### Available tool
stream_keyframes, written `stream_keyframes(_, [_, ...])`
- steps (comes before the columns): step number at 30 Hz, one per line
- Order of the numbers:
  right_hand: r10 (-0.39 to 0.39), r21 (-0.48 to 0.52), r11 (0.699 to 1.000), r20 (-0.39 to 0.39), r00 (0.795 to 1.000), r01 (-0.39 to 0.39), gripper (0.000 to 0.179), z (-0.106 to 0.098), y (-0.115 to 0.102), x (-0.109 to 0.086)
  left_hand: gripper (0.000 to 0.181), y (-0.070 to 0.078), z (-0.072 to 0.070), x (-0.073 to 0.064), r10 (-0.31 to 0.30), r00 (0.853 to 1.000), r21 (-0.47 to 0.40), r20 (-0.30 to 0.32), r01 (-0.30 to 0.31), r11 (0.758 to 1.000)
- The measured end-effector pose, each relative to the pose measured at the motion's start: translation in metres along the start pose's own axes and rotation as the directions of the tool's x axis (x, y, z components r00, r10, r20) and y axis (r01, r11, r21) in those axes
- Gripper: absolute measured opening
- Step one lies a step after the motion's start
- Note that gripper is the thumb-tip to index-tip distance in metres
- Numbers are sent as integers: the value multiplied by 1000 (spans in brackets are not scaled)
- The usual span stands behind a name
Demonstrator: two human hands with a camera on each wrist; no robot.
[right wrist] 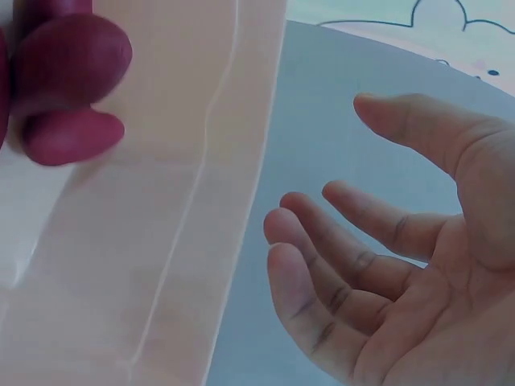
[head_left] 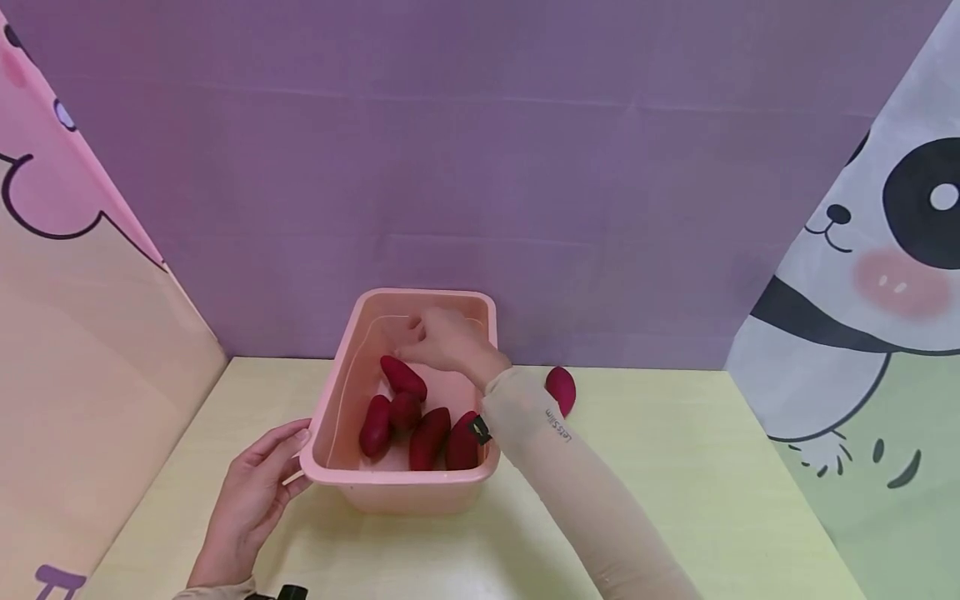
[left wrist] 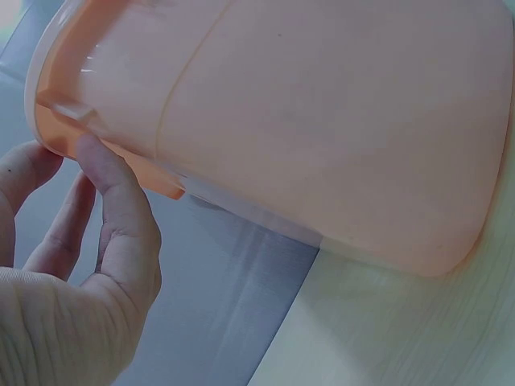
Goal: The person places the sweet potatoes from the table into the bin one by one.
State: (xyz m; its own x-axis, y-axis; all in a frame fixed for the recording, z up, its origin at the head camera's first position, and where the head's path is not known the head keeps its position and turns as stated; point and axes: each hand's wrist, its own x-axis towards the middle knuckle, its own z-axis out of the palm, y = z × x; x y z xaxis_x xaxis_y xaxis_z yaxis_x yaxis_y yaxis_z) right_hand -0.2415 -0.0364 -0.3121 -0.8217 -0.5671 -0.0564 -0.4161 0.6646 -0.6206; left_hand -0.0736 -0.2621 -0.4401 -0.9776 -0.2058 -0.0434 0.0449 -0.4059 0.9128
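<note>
A pink plastic bin (head_left: 408,496) stands on the table with several dark red, smooth, sweet-potato-shaped pieces (head_left: 430,439) lying in it, mostly toward its near end. My left hand (head_left: 251,492) holds the bin's near left corner, thumb and fingers at the rim, as the left wrist view also shows. Over the far part of the bin reaches my right hand (head_left: 448,340). The right wrist view shows this hand (right wrist: 402,265) with fingers spread, slightly bent and nothing between them, beside the bin wall (right wrist: 233,241).
Another dark red piece (head_left: 561,390) lies on the pale table (head_left: 660,467) right of the bin, partly behind my right sleeve. A purple cloth (head_left: 480,167) closes the back. Printed cartoon panels stand at the left and right sides.
</note>
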Motion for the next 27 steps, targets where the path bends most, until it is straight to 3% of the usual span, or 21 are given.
stream_keyframes(3, [8,3,1000,-24,1000,-8,48,-7,9,-5,22,0,0,1,-1,1000,1,-1,1,1000])
stream_keyframes(7, [-32,-32,999,-86,996,29,44,-15,28,-10,21,0,0,1,-6,1000,5,4,6,1000])
stream_keyframes(13, [-60,-78,996,-236,970,43,42,-23,62,-19,22,1,-2,-2,-6,1000,2,6,6,1000])
stream_keyframes(20, [40,72,997,-378,925,-14,47,-23,100,-41,23,1,-3,-2,-1,1000,-9,14,2,1000])
stream_keyframes(27, [154,124,986,-448,881,-109,50,-9,143,-62,22,1,-3,-2,-7,1000,-12,9,7,1000])
